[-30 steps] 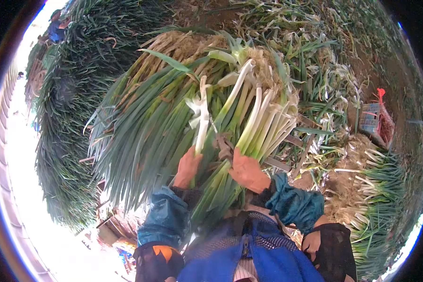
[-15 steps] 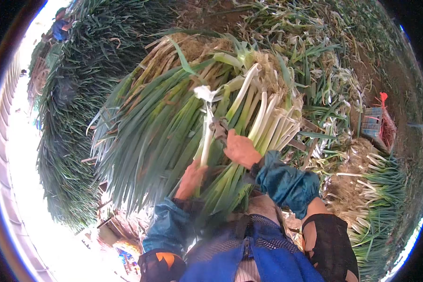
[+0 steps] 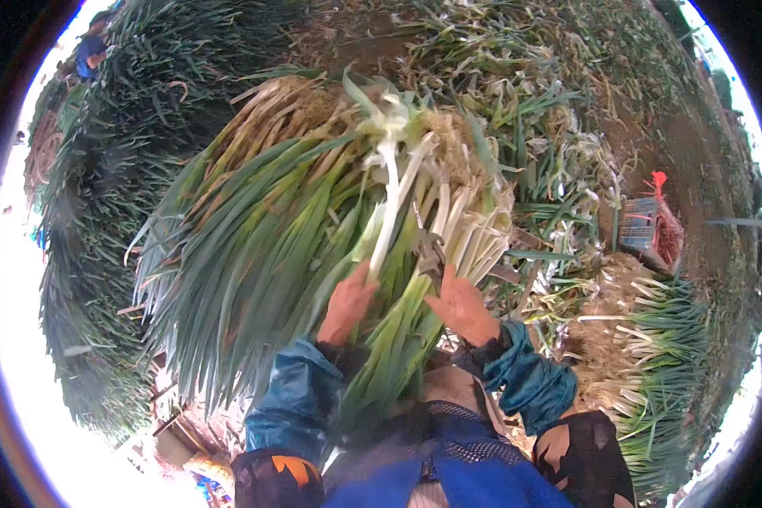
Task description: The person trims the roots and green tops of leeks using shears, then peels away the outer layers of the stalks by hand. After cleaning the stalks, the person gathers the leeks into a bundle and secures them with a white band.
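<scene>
Just ahead, green onion (image 3: 389,206) gripped in left hand (image 3: 348,306), right hand (image 3: 464,308) alongside, clasping tool (image 3: 430,251)

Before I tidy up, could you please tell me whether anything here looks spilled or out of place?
Yes: loose leaves litter the ground beside the pile, scattered and tangled, unlike the onions lined up at far right.

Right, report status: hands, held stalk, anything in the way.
Left hand gripping white-stemmed stalk. Right hand holding tool, apart from that stalk. Heaped stalks behind, no clear obstruction visible.
</scene>
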{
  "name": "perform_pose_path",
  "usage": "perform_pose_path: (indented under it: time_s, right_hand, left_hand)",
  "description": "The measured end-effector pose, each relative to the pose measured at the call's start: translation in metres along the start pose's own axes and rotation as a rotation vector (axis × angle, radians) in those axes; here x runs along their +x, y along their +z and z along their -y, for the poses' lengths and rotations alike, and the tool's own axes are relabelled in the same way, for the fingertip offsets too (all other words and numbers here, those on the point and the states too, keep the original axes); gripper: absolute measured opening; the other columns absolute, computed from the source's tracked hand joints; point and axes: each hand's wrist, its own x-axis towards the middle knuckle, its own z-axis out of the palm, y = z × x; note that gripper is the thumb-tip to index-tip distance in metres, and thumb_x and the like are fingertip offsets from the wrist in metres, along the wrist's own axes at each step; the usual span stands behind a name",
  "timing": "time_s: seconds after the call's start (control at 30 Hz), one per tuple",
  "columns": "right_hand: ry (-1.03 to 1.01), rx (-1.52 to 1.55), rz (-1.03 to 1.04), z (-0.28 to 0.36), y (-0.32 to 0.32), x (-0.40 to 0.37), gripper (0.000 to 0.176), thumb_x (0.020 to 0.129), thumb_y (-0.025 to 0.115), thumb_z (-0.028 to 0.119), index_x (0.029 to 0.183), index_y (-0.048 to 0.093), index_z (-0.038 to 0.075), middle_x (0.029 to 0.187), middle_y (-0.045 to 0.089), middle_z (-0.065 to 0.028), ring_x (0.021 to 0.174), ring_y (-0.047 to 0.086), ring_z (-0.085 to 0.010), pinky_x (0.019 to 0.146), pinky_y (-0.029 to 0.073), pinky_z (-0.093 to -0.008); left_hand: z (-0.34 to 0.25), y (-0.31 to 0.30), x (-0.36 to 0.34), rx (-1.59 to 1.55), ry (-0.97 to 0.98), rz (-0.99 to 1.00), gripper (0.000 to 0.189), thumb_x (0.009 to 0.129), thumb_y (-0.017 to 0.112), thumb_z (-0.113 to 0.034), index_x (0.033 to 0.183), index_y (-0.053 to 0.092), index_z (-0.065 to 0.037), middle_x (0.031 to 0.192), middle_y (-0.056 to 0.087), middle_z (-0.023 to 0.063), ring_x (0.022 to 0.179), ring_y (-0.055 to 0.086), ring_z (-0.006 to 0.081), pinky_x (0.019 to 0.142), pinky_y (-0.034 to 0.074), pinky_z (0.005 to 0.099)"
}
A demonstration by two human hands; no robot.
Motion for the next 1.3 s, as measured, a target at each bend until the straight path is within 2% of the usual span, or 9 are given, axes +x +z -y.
perform_pose_path:
  time_s: [0.07,0.23,0.47,0.57,0.7,0.9,1.0,1.23,1.3]
  right_hand:
    - [-0.012,-0.061,-0.002,0.002,-0.006,-0.006,0.050,0.079,0.061,0.028,0.107,0.037,-0.006,0.074,0.057,-0.0252,0.070,0.057,-0.0434,0.061,0.046,-0.0492]
    - [-0.229,-0.101,-0.025,-0.007,0.005,0.019,0.050,0.080,0.058,0.029,0.108,0.036,-0.007,0.077,0.059,-0.0244,0.071,0.059,-0.0426,0.062,0.048,-0.0483]
    - [-0.029,-0.124,0.037,-0.005,-0.013,0.065,0.037,0.081,0.054,0.020,0.101,0.037,-0.006,0.078,0.059,-0.0270,0.072,0.060,-0.0429,0.064,0.048,-0.0488]
    - [-0.072,-0.111,0.048,0.011,-0.020,0.002,0.046,0.081,0.056,0.031,0.102,0.038,-0.006,0.071,0.056,-0.0264,0.068,0.057,-0.0428,0.058,0.044,-0.0482]
    - [-0.028,-0.057,0.178,0.019,-0.014,-0.041,0.055,0.080,0.058,0.029,0.112,0.034,-0.009,0.069,0.055,-0.0265,0.065,0.056,-0.0437,0.056,0.044,-0.0481]
    - [-0.236,-0.160,-0.130,-0.021,0.011,0.054,0.054,0.079,0.058,0.029,0.110,0.035,-0.010,0.070,0.056,-0.0263,0.069,0.057,-0.0445,0.060,0.045,-0.0502]
    - [0.015,-0.206,0.026,-0.009,-0.004,0.101,0.041,0.080,0.052,0.016,0.107,0.039,-0.011,0.074,0.060,-0.0258,0.069,0.060,-0.0417,0.060,0.048,-0.0487]
    - [-0.003,-0.249,-0.115,-0.027,-0.010,0.083,0.045,0.077,0.059,0.020,0.108,0.039,-0.007,0.092,0.057,-0.0321,0.081,0.061,-0.0429,0.067,0.051,-0.0456]
    - [-0.008,-0.190,-0.133,-0.039,-0.009,0.082,0.049,0.077,0.059,0.027,0.103,0.036,-0.007,0.072,0.056,-0.0267,0.075,0.056,-0.0472,0.068,0.045,-0.0520]
  left_hand:
    - [0.041,0.037,0.000,-0.005,0.054,-0.028,0.051,0.083,0.054,-0.032,0.129,0.042,-0.012,0.089,0.061,0.0260,0.082,0.058,0.0445,0.072,0.045,0.0496]
    - [0.000,0.029,-0.023,0.133,-0.148,0.074,0.053,0.083,0.052,-0.032,0.132,0.038,-0.018,0.089,0.061,0.0272,0.085,0.058,0.0448,0.074,0.044,0.0513]
    - [0.000,0.022,-0.024,0.071,-0.239,0.085,0.054,0.083,0.053,-0.030,0.133,0.038,-0.018,0.090,0.061,0.0264,0.085,0.058,0.0437,0.075,0.044,0.0503]
    - [0.030,0.032,-0.002,0.017,-0.029,-0.075,0.053,0.082,0.053,-0.029,0.131,0.041,-0.015,0.091,0.061,0.0271,0.086,0.059,0.0435,0.075,0.045,0.0491]
    - [0.020,0.027,0.004,0.012,-0.073,-0.054,0.053,0.081,0.054,-0.027,0.131,0.042,-0.013,0.095,0.060,0.0282,0.088,0.059,0.0428,0.076,0.045,0.0483]
    - [0.019,0.031,-0.006,0.110,-0.095,-0.017,0.055,0.084,0.054,-0.031,0.134,0.037,-0.018,0.083,0.062,0.0250,0.075,0.059,0.0448,0.068,0.045,0.0518]
    - [0.008,0.028,-0.010,0.121,-0.170,0.064,0.054,0.084,0.053,-0.032,0.134,0.036,-0.019,0.083,0.062,0.0257,0.076,0.059,0.0447,0.068,0.045,0.0514]
    - [-0.019,0.016,0.005,0.276,-0.055,0.162,0.053,0.082,0.053,-0.029,0.132,0.038,-0.018,0.090,0.061,0.0242,0.085,0.058,0.0425,0.072,0.045,0.0498]
    - [-0.027,0.013,0.026,0.415,0.041,0.122,0.053,0.081,0.054,-0.025,0.131,0.040,-0.019,0.097,0.059,0.0218,0.091,0.056,0.0414,0.076,0.044,0.0485]
